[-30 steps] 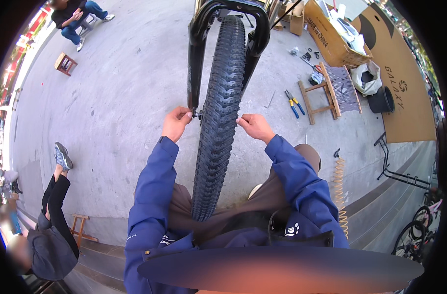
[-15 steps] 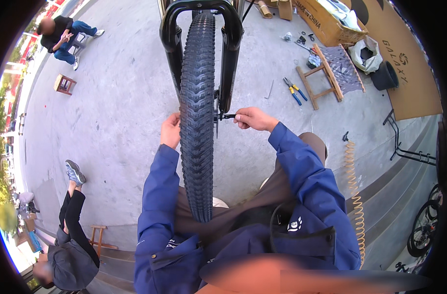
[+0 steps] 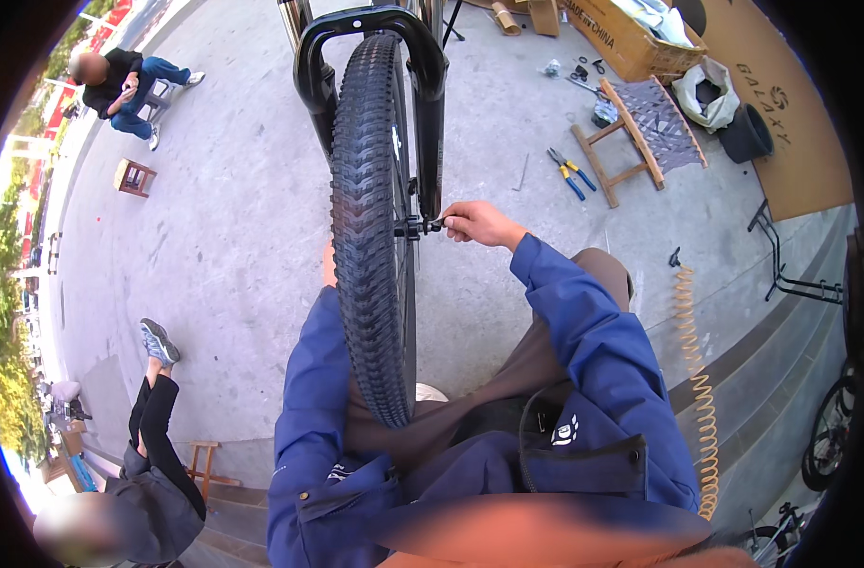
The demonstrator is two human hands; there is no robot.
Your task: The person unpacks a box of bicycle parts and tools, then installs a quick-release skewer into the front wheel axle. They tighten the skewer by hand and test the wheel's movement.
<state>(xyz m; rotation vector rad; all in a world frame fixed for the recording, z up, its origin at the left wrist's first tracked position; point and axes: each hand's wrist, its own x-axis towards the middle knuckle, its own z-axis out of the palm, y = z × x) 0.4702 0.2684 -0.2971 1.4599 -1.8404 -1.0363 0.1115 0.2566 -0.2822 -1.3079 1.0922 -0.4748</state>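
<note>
A bicycle's front wheel with a black knobby tyre (image 3: 367, 218) stands upright before me, between the legs of a black fork (image 3: 430, 118). My right hand (image 3: 484, 224) is closed at the right end of the axle. Its thumb and fingers pinch a small black quick-release lever (image 3: 438, 224) beside the fork's tip, mostly covered by the fingers. The hub (image 3: 408, 228) shows between tyre and fork leg. My left hand (image 3: 329, 265) is at the wheel's other side; the tyre hides its fingers and whatever they touch.
Yellow-and-blue pliers (image 3: 572, 173) and a hex key (image 3: 522, 172) lie on the concrete, near a wooden folding stool (image 3: 631, 133). A coiled air hose (image 3: 685, 312) runs down the right. One person (image 3: 133, 85) sits far left; another (image 3: 157, 473) is lower left.
The tyre has turned a little, so the hub and the wheel's right side show more. My right hand has moved left, closer to the axle. My left hand has slipped further behind the tyre.
</note>
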